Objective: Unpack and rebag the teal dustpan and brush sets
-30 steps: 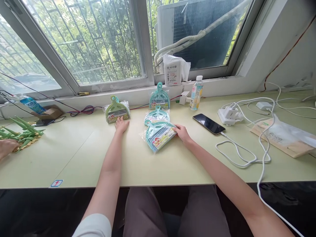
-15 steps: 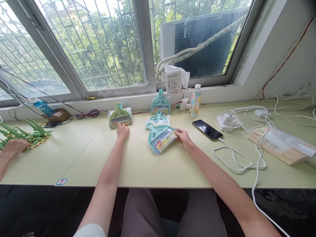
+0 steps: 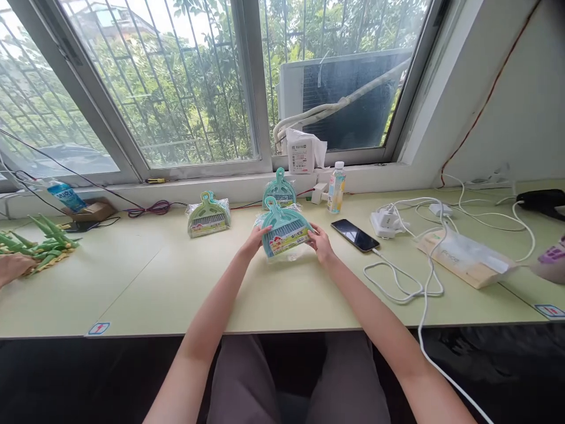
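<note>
Between my two hands is a packaged mini dustpan and brush set [image 3: 288,231], teal with blue-grey bristles and a yellow label, in clear wrap. My left hand [image 3: 255,240] grips its left edge, and my right hand [image 3: 321,241] grips its right edge. Close behind it stands another teal dustpan set [image 3: 279,189] near the wall; one more, mostly hidden, sits between them. To the left, a green dustpan set [image 3: 208,217] in clear wrap leans upright, with teal handles showing behind its own.
A black phone [image 3: 355,235], white power adapter [image 3: 388,221], cables and a paper pouch [image 3: 465,256] lie right. A drink bottle [image 3: 336,188] stands behind. At far left, another person's hand [image 3: 15,268] touches green-yellow plant-like items [image 3: 48,244].
My left hand has left the green set and moved right to grip the teal set's left edge. That set is now raised and more level, held in both hands. The view has shifted slightly.
</note>
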`<state>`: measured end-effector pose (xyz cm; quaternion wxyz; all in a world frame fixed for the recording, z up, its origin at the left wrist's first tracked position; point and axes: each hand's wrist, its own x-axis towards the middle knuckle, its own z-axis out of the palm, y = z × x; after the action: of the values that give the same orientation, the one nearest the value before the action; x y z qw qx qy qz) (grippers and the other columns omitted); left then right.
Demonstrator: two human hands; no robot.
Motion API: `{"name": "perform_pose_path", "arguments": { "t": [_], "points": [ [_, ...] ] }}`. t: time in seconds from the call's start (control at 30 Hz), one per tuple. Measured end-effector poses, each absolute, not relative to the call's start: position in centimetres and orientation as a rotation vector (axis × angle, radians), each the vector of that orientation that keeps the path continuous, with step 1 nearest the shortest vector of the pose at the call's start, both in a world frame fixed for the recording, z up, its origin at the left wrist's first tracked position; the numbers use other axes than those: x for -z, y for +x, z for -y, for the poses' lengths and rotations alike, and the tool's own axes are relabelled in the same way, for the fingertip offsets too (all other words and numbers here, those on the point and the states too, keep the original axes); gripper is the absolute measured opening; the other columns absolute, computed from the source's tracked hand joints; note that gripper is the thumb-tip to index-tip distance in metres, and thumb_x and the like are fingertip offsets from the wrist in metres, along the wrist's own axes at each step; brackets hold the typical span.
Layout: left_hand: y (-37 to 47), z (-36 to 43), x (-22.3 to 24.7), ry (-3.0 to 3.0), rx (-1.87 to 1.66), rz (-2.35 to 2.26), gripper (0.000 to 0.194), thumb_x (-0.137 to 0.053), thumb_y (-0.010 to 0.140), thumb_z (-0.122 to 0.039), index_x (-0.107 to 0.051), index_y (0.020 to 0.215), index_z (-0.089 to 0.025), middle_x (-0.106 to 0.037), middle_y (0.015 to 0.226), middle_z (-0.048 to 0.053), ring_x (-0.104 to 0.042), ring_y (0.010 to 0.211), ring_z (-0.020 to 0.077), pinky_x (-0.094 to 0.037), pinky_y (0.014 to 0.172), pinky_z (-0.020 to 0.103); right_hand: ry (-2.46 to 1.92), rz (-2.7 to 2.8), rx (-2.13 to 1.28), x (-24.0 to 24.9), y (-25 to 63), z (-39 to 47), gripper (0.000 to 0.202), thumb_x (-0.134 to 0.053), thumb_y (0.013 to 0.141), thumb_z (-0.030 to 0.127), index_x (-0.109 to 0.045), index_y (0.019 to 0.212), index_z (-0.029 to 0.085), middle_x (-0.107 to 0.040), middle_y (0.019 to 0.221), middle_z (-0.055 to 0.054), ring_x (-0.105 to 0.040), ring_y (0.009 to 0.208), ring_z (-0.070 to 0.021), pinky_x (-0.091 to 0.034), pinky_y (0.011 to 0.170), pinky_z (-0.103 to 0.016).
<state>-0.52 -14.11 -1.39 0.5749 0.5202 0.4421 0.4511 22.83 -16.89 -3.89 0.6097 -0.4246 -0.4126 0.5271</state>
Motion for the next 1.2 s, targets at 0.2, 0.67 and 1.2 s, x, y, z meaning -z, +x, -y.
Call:
{"name": "perform_pose_path", "arguments": {
  "t": [0.2, 0.67, 1.2],
  "points": [
    [0.1, 15.2, 2.6, 1.071, -1.274, -0.982, 0.059, -0.076, 0.065, -0.037, -0.053, 0.118, -0.021, -0.067, 0.103, 0.004, -0.066, 0.090, 0.0201, -0.053, 0.076, 0.029, -1.234, 1.516, -0.295, 2.5, 22.1, 18.6, 0.034, -0.051, 0.080, 0.012, -0.060, 0.112, 0.021, -0.061, 0.122, -0.012, -0.051, 0.118, -0.0262, -0.038, 0.102, -0.045],
    [-0.2, 16.2, 2.5, 1.102, -1.239, -0.837, 0.049, -0.067, 0.073, -0.039, -0.058, 0.117, -0.018, -0.068, 0.110, 0.007, -0.064, 0.103, 0.0231, -0.053, 0.081, 0.031, -0.991, 1.047, -1.229, 3.4, 21.5, 17.6, 0.026, -0.076, 0.072, 0.031, -0.059, 0.089, 0.020, -0.069, 0.086, -0.003, -0.067, 0.081, -0.0155, -0.056, 0.084, -0.034],
    [-3.4, 14.4, 3.2, 1.279, -0.900, -0.817, 0.041, -0.074, 0.073, -0.046, -0.071, 0.099, -0.015, -0.072, 0.095, 0.010, -0.068, 0.085, 0.0173, -0.051, 0.089, 0.034, -0.997, 0.927, -1.216, 2.7, 23.6, 16.8, 0.033, -0.080, 0.068, 0.024, -0.060, 0.093, 0.020, -0.071, 0.091, -0.004, -0.068, 0.084, -0.0178, -0.060, 0.079, -0.035]
  ]
}}
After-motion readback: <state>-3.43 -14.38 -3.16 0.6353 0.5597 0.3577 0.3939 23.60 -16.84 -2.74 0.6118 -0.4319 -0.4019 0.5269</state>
